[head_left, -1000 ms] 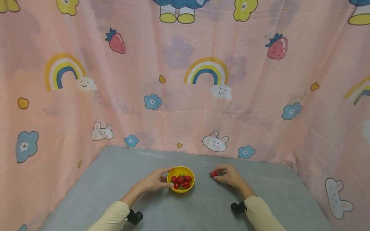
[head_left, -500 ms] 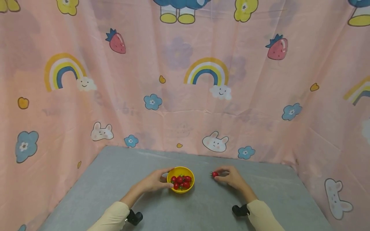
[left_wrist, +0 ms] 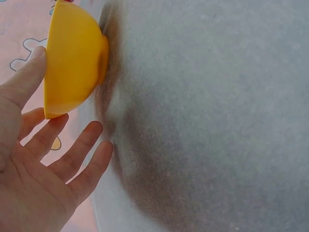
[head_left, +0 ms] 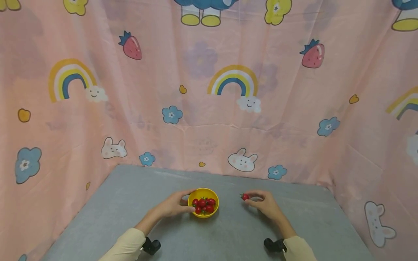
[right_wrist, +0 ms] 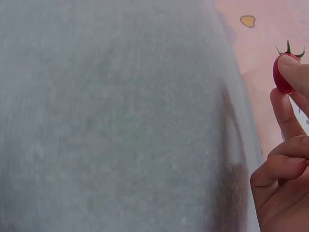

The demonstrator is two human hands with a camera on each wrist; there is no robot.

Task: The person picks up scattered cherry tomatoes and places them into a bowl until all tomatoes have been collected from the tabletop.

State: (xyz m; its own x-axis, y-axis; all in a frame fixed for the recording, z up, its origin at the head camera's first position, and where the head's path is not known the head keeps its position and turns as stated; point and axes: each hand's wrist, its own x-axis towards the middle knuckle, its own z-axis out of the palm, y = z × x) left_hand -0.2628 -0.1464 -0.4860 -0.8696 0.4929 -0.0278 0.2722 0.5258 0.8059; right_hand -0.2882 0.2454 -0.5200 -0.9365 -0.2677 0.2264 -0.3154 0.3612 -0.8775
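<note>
A small yellow bowl [head_left: 203, 192] stands on the grey table, holding several red cherry tomatoes [head_left: 202, 203] with green stems. My left hand [head_left: 173, 205] grips the bowl's left side, thumb at the near rim and a forefinger at the far rim. In the left wrist view the bowl [left_wrist: 75, 63] sits upright on its foot, while the other fingers spread below the rim. To the right of the bowl, my right hand [head_left: 267, 206] pinches one cherry tomato [head_left: 245, 197] between thumb and fingertips. Seen from the right wrist, this tomato [right_wrist: 278, 75] is held above the table, green stem up.
The grey table [head_left: 156, 239] reaches back to a pink curtain [head_left: 147, 127] printed with rainbows, rabbits and flowers, which also hangs along both sides. Black wrist mounts [head_left: 151, 246] are strapped near the cream sleeves.
My right hand has drifted slightly to the right and nearer with the cherry tomato still pinched. The left hand and the bowl have stayed in place.
</note>
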